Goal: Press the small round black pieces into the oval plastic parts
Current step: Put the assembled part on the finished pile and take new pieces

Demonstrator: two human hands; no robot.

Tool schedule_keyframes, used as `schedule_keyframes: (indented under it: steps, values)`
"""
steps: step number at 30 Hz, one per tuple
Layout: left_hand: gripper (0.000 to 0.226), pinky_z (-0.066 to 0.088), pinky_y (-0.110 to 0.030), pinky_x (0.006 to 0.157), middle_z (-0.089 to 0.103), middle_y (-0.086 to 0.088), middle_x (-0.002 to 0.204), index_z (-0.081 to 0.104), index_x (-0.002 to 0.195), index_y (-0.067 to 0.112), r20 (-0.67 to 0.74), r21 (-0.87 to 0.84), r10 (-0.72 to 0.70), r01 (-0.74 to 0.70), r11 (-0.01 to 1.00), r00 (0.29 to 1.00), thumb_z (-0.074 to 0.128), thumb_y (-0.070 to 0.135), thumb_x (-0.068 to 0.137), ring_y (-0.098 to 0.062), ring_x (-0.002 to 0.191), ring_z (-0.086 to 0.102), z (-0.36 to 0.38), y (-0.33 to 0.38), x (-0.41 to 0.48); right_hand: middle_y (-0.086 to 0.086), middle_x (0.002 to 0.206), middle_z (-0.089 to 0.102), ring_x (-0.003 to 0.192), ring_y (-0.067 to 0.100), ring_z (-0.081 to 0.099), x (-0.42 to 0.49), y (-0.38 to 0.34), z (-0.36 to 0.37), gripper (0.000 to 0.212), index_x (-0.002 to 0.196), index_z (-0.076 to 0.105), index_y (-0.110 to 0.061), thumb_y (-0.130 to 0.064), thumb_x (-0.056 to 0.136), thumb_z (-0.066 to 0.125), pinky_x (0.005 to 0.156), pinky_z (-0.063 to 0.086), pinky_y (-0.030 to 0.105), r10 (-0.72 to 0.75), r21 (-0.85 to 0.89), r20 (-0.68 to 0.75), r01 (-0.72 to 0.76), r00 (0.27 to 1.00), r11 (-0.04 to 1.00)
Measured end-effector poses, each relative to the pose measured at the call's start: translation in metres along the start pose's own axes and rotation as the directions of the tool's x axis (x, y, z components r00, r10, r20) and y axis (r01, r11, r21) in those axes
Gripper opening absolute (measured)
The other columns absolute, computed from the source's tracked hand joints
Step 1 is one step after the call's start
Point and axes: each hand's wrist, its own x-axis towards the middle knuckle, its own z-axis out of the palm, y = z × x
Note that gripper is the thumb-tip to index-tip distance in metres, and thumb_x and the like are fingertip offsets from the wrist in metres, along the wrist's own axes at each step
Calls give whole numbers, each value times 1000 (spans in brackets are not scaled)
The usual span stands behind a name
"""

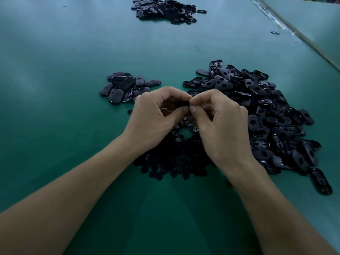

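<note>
Green tbl (55, 89); held part (182, 104) mostly hidden

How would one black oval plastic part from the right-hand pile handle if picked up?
Probably stiff: the black oval plastic parts keep their shape heaped anyhow. Likely light, being thin hollow shells. Glossy sheen suggests slippery; flat, so unlikely to roll.

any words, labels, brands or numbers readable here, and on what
None can be read.
The oval plastic parts show only moulded ribs and holes; any marks are too small to tell.
The held part pinched between left hand and right hand is mostly hidden.
The green table carries no text.
</note>
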Motion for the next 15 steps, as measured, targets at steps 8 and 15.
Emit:
schedule_keyframes:
  steps: [8,15]
  values:
    - [14,61,-36,76,75,4,90,71,99,18,-41,29,-10,11,1000,999,75,10,89,-13,80,73,-1,-1,1,-7,78,72,71,7,69,0,-1,-2,13,98,69,-17,-5,94,66,65,56,27,-54,-25,29,54,998,998]
    - [23,60,-30,67,75,6,84,68,93,29,-36,23,-18,19,1000,999,74,8,88,-13,72,71,1,-3,2,-10,85,69,76,0,66,4,5,-4,16,99,75,-21,-12,86,76,68,47,7,-38,-45,4,39,999,998]
